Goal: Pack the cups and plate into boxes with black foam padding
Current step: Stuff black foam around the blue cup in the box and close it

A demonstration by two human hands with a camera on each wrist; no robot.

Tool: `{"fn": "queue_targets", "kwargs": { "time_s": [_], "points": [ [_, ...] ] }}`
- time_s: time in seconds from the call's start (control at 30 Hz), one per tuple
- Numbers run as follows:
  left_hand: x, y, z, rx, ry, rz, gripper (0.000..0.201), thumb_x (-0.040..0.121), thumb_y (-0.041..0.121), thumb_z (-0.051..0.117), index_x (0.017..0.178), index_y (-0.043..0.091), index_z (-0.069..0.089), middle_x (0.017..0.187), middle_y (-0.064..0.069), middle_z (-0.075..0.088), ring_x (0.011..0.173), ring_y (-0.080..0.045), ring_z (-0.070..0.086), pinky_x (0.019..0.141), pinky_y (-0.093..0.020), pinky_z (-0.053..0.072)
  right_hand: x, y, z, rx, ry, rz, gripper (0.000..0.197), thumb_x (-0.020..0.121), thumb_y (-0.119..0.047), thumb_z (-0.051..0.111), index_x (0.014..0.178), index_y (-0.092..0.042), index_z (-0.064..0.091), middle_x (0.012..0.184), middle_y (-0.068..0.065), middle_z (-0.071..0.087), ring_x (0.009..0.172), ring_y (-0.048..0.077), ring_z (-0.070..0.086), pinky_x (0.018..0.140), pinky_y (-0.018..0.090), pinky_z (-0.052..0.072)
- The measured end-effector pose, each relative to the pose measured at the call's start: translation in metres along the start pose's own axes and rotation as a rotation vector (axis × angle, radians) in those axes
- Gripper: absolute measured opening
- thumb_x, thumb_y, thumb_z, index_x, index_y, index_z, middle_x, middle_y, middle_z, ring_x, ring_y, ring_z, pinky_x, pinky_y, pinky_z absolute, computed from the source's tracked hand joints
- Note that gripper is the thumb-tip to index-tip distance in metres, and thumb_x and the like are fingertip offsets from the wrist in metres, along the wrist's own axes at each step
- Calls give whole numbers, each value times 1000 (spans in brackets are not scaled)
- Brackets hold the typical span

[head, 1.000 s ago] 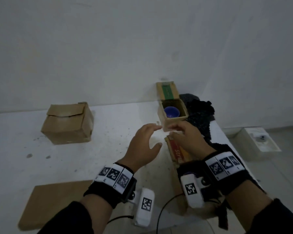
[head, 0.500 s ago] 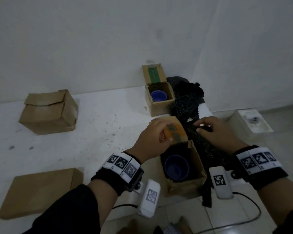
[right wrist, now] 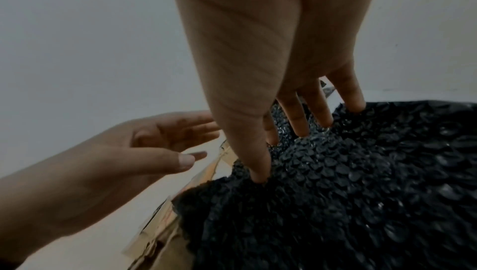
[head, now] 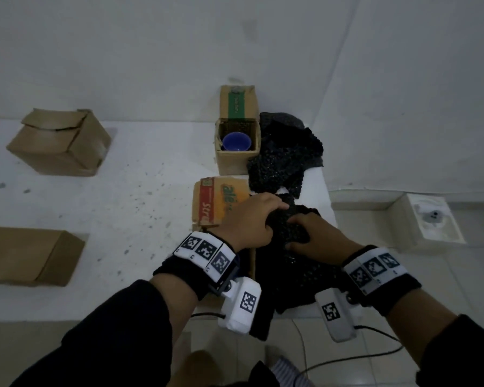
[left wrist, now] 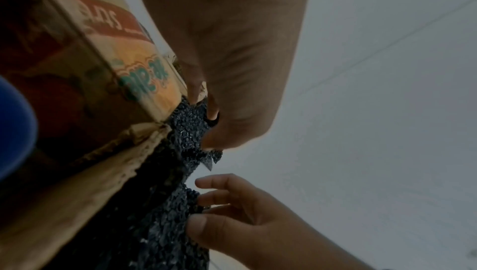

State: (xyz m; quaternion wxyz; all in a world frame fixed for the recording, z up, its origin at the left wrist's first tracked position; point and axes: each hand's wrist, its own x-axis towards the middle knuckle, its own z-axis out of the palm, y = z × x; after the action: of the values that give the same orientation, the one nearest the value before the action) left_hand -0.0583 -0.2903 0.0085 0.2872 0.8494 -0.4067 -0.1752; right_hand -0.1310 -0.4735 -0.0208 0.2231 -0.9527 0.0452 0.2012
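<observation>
The near cardboard box (head: 221, 203) has its printed flap standing up. A sheet of black foam (head: 291, 227) lies across its opening. My left hand (head: 266, 210) pinches the foam's far edge (left wrist: 196, 123) beside the flap (left wrist: 134, 64). My right hand (head: 299, 236) grips the same sheet, thumb and fingers (right wrist: 307, 123) dug into the foam (right wrist: 361, 182). The blue cup (left wrist: 12, 131) in this box shows only at the left wrist view's edge. A second blue cup (head: 236, 141) sits in the open far box (head: 236, 160).
More black foam (head: 285, 155) is heaped right of the far box. A closed cardboard box (head: 59, 143) stands at the far left and a flat one (head: 25, 255) at the near left. The white surface's right edge (head: 326, 196) drops to a tiled floor with a white fixture (head: 430, 219).
My left hand has left the flap and joined the right on the foam. The foam sheet now lies over the near box, hiding the cup from the head view.
</observation>
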Motion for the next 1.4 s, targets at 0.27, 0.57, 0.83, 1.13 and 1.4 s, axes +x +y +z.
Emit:
{"fn": "queue_targets", "kwargs": {
  "time_s": [0.27,0.57,0.83,1.13,1.4],
  "points": [
    [34,14,15,397,-177,-155,40,80,22,60,120,20,61,123,-6,57,114,-25,52,99,-40,38,18,-1,42,-152,162,31,52,77,-54,62,110,-15,53,109,12,49,102,32,49,75,35,44],
    [52,7,9,394,-174,-157,45,78,18,58,122,27,56,123,-4,56,116,-24,49,99,-38,35,32,3,21,838,212,54,11,83,-4,56,77,-12,50,62,3,44,58,17,42,56,24,34],
    [62,-2,-35,135,164,-21,39,70,4,59,105,19,59,102,-6,53,92,-22,53,74,-33,42,37,-14,-32,1494,248,83,17,86,-29,57,85,-12,56,89,16,58,85,27,58,80,40,46],
    [60,6,-83,-20,553,90,38,71,-1,60,100,23,54,98,-1,51,89,-10,51,75,-28,46,31,-36,-76,965,374,-358,45,81,1,67,113,-25,52,111,-5,59,100,-1,57,88,16,47],
    [43,29,-109,-192,575,37,50,69,-4,52,114,16,49,87,-6,65,69,-14,61,55,-22,46,32,-52,-122,867,674,-477,36,79,13,52,90,-21,60,91,-8,63,89,4,60,84,17,46]
  ]
}}
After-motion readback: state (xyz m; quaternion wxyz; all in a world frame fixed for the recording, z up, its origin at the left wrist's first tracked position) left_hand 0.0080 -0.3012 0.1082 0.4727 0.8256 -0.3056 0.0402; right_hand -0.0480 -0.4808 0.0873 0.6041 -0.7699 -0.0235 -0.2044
